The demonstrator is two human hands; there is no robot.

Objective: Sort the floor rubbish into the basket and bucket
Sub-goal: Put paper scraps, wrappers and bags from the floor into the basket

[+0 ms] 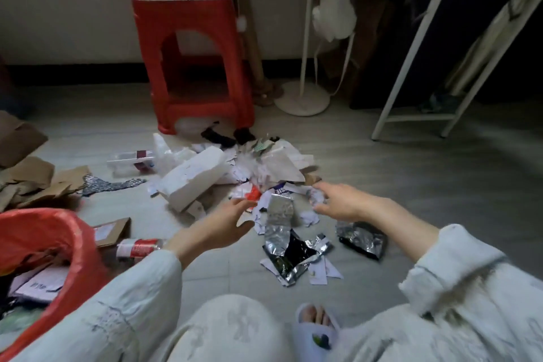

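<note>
The red stool (pixel 194 47) stands upright against the far wall, its worn pale seat on top. To its right stands a white floor-fan base (pixel 302 100), and further right a white rack frame (pixel 417 67) leans across the dark corner.

At the near left sits the bucket (pixel 79 244), lined with a red plastic bag; paper and card pieces lie inside it. Whether a basket is in view I cannot tell.

On the floor, between the stool and the person, lies the rubbish heap (pixel 258 173): torn white paper, card scraps and wrappers. A white foam block (pixel 194 179) lies tilted on the heap's left side. Brown cardboard sheets (pixel 32 179) lie at the far left. A clear plastic bottle (pixel 130 160) lies left of the foam block; a second bottle with a red label (pixel 139 247) lies just beside the bucket.

Silver foil wrappers (pixel 291 256) lie nearest the person, with a dark foil pouch (pixel 363 239) to their right.

The left hand (pixel 226 223) is over the heap's near edge, fingers extended and relaxed, holding nothing. The right hand (pixel 340 203) reaches over crumpled white paper (pixel 316 198), fingers spread loosely; it grips nothing that can be made out.

A slippered foot (pixel 317 329) shows at the bottom.
</note>
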